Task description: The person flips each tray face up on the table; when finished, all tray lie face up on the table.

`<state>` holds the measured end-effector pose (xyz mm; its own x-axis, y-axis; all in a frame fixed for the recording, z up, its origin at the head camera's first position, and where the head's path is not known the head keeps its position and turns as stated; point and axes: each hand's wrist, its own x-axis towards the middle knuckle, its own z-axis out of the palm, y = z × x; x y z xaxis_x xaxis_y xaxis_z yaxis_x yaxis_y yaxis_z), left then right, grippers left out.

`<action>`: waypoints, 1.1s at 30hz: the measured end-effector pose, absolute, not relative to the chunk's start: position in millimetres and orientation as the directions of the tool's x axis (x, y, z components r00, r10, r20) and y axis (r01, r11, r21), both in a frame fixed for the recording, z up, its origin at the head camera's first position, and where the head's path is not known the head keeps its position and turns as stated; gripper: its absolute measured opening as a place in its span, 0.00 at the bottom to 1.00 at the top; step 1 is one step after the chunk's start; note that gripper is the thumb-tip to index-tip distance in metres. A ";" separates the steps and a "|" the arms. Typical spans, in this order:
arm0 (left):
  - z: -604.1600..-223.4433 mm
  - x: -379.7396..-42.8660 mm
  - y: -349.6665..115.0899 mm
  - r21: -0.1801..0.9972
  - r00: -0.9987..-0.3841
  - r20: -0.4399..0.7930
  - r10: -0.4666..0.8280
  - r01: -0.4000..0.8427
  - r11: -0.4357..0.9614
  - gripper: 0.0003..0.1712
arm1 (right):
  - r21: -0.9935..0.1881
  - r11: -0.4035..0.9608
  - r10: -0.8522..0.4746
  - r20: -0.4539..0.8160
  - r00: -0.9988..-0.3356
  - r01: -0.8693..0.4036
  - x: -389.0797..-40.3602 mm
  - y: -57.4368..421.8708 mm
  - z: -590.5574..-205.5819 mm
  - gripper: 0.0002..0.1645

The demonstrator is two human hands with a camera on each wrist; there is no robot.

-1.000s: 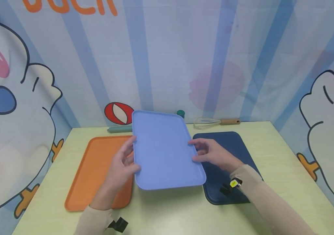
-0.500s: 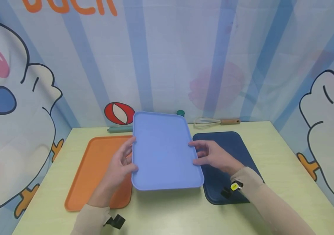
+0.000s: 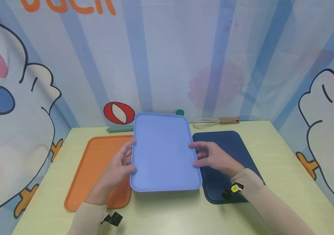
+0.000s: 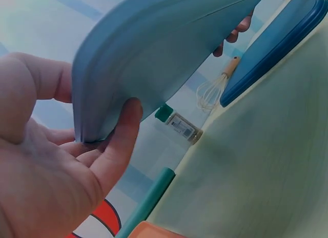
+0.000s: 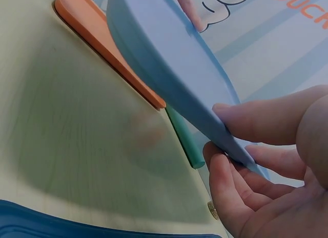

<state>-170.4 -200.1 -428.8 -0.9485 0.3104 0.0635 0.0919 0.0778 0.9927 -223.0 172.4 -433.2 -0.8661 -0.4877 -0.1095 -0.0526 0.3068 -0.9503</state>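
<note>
A light blue tray (image 3: 166, 153) is held off the table between both hands, slightly tilted, its inner face up. My left hand (image 3: 117, 169) grips its left edge; in the left wrist view the thumb (image 4: 43, 79) lies on one side of the rim and fingertips press the underside. At the right edge, my right hand (image 3: 215, 158) pinches the rim, thumb above and several fingers curled beneath, as the right wrist view shows. To the left lies an orange tray (image 3: 96, 169), partly behind the left hand. On the right a dark blue tray (image 3: 228, 169) lies partly under the right hand.
Along the back of the pale table (image 3: 167, 215) lie a green rod (image 3: 119, 129) and a whisk (image 3: 228, 120) with a wooden handle. Between them stands a green-capped jar (image 4: 179, 126), mostly behind the light blue tray in the head view. A printed curtain (image 3: 167, 58) hangs behind.
The light blue tray has shifted slightly left and a little toward me, turning a bit straighter. Both hands move with it and keep their hold. The other trays stay put.
</note>
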 end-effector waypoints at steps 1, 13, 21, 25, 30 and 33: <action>-429.5 -170.7 -200.7 0.993 -0.948 0.056 0.314 0.086 0.084 0.52 | -0.951 0.306 -0.489 -0.109 -0.865 -0.053 -223.1 172.8 -433.8 0.44; -434.0 -170.1 -204.8 0.985 -0.939 -0.025 0.342 0.036 0.170 0.52 | -0.955 0.296 -0.494 -0.131 -0.859 -0.024 -220.5 174.2 -438.6 0.45; -439.5 -171.0 -207.3 0.972 -0.942 -0.055 0.330 0.025 0.234 0.49 | -0.954 0.298 -0.496 -0.133 -0.858 -0.024 -220.6 174.5 -442.6 0.45; -440.5 -170.5 -208.0 0.965 -0.941 -0.058 0.332 0.032 0.259 0.48 | -0.951 0.309 -0.488 -0.141 -0.861 -0.019 -219.5 174.3 -442.8 0.45; -441.0 -169.1 -208.4 0.943 -0.949 -0.079 0.305 0.029 0.332 0.46 | -0.953 0.303 -0.494 -0.139 -0.858 -0.020 -218.6 173.6 -443.9 0.45; -441.0 -168.1 -208.0 0.928 -0.953 -0.099 0.285 0.015 0.372 0.46 | -0.954 0.297 -0.502 -0.131 -0.855 -0.028 -217.8 173.6 -444.0 0.45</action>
